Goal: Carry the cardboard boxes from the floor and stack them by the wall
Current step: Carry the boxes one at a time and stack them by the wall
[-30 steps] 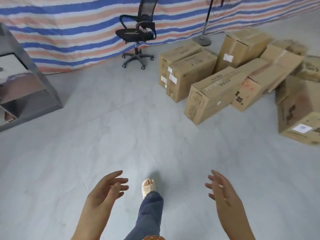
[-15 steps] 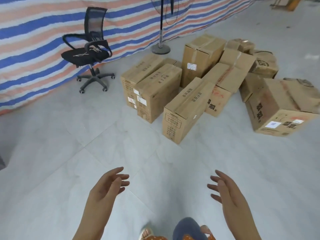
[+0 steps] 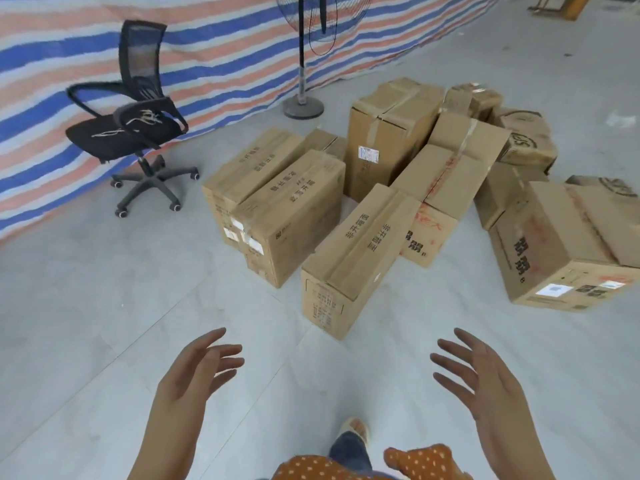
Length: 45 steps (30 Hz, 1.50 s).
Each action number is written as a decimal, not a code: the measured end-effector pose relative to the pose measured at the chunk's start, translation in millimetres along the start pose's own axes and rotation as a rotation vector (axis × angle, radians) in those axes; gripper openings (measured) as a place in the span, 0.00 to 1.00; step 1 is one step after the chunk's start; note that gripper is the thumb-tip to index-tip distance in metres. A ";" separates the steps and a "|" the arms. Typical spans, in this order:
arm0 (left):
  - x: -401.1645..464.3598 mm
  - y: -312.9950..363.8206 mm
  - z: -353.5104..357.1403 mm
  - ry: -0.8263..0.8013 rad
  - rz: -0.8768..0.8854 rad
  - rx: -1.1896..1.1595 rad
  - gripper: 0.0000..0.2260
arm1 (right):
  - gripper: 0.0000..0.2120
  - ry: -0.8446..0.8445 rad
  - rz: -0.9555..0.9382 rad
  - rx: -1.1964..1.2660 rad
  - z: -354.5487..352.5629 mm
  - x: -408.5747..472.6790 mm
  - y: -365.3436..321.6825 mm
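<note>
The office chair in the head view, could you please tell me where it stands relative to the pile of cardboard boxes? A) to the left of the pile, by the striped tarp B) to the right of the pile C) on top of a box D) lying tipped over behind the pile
A: the office chair stands upright on its wheels by the striped tarp, left of the cardboard boxes.

Floor [image 3: 104, 341]: pale grey tile, faint joint lines, evenly lit. Rear boundary: striped tarpaulin [image 3: 225, 46] in blue, white and pink, hung to floor level. 1 black mesh-back office chair [image 3: 131, 123] on castors stands near it. 1 pedestal fan [image 3: 303, 64], round base on the floor, stands beside the tarpaulin.
</note>
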<state>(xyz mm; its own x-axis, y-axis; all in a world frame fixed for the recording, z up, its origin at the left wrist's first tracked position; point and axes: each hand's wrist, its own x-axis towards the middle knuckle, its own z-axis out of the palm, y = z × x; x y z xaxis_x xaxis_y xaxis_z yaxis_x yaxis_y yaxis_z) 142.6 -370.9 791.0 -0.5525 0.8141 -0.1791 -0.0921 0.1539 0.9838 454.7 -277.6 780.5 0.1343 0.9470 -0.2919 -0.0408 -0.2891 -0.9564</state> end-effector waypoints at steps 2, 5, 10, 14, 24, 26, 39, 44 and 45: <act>35.0 7.4 21.3 0.004 0.010 0.021 0.13 | 0.13 0.006 -0.003 -0.010 1.2 36.8 -13.0; 79.9 16.3 43.1 -0.028 -0.004 0.049 0.13 | 0.13 0.034 0.020 -0.013 3.7 80.5 -25.3; 169.5 10.0 67.3 -0.103 -0.091 0.138 0.12 | 0.13 0.132 0.077 -0.046 29.3 143.6 -21.7; 260.6 0.7 90.7 -0.261 -0.165 0.207 0.11 | 0.12 0.249 0.143 -0.058 64.2 189.1 -10.7; 486.6 -76.6 177.4 -0.608 -0.306 0.482 0.11 | 0.12 0.514 0.428 0.068 147.6 303.9 83.8; 514.2 -125.4 198.0 -0.624 -0.364 0.536 0.10 | 0.12 0.541 0.489 0.102 158.1 333.5 125.7; 529.3 -359.3 218.7 -0.622 -0.647 0.598 0.16 | 0.15 0.488 0.611 -0.003 215.4 412.4 335.4; 522.8 -352.7 229.9 -0.611 -0.807 0.318 0.21 | 0.14 0.363 0.581 0.122 215.9 414.5 326.0; 522.4 -344.8 232.9 -0.594 -0.803 0.297 0.18 | 0.13 0.352 0.559 0.147 214.0 415.8 316.9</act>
<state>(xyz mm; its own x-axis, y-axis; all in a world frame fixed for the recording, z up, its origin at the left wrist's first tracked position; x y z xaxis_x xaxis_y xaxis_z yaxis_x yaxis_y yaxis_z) 78.7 131.7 355.9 0.0854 0.5433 -0.8352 -0.0006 0.8383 0.5452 285.7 54.6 355.9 0.3672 0.5510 -0.7494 -0.3287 -0.6768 -0.6587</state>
